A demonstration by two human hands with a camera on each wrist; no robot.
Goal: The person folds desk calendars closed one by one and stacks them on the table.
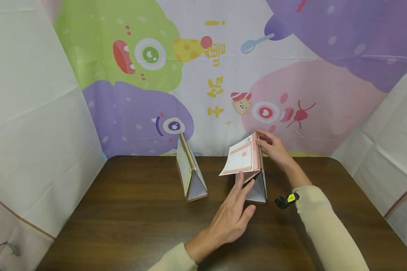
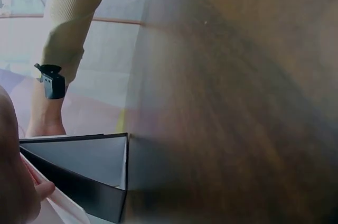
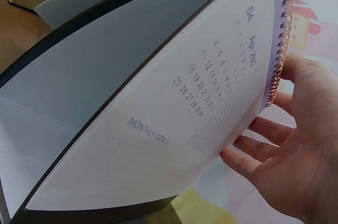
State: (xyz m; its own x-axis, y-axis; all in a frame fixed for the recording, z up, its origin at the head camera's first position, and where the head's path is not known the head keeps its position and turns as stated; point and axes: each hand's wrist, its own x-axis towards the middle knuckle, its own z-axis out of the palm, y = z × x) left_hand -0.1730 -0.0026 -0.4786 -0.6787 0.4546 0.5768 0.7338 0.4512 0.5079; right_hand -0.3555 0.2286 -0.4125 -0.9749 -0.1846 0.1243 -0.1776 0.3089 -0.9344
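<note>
A pink desk calendar [image 1: 239, 156] with a spiral top stands right of centre, a loose page lifted out toward the left. My right hand [image 1: 274, 148] holds its spiral [image 3: 282, 34] near the far end, the thumb against the coil and the other fingers along the page's edge. At the near end, my left hand [image 1: 230, 216] has its fingers straight, their tips right at the lifted page's lower edge. In the left wrist view the hand [image 2: 16, 176] overlaps that page, beside the calendar's dark triangular stand [image 2: 79, 192].
A second desk calendar [image 1: 190, 171], green and spiral-bound, stands to the left on the brown table [image 1: 139, 226]. Behind the table hangs a cartoon-printed cloth [image 1: 203, 75], with white cloth [image 1: 30, 94] at the sides. A small black device [image 1: 285, 201] sits at my right wrist.
</note>
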